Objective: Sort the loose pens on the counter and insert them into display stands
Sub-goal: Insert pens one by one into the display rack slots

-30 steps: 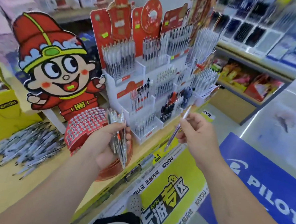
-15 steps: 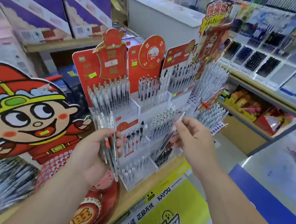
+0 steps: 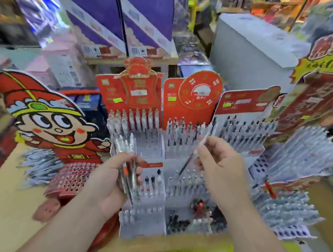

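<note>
- Left hand (image 3: 109,182) and right hand (image 3: 223,164) have risen from over the desk's edge to face the stand (image 3: 144,222), which now fills the view at twelve o'clock.
- Desk (image 3: 4,213): a wooden top that carries everything, with a bare patch at eight o'clock.
- Stand: white tiers under red cards. Most slots look filled, though blur hides which are free.
- Cutout (image 3: 50,122): a cartoon figure at ten o'clock, beside the stand.
- Pile (image 3: 38,166): loose pens on the desk at nine o'clock, at the cutout's foot and well apart from both hands.
- Left hand: fingers clamped round a bundle (image 3: 125,144) of pens, held roughly upright.
- Right hand: thumb and fingers pinch one pen (image 3: 186,163) near its upper half. It is tilted, with the tip pointing to seven o'clock over the middle tier, not yet in a slot.
- The step, as I judge it, is seating this single pen. The next move calls for righting it over a free slot and pressing straight down.
</note>
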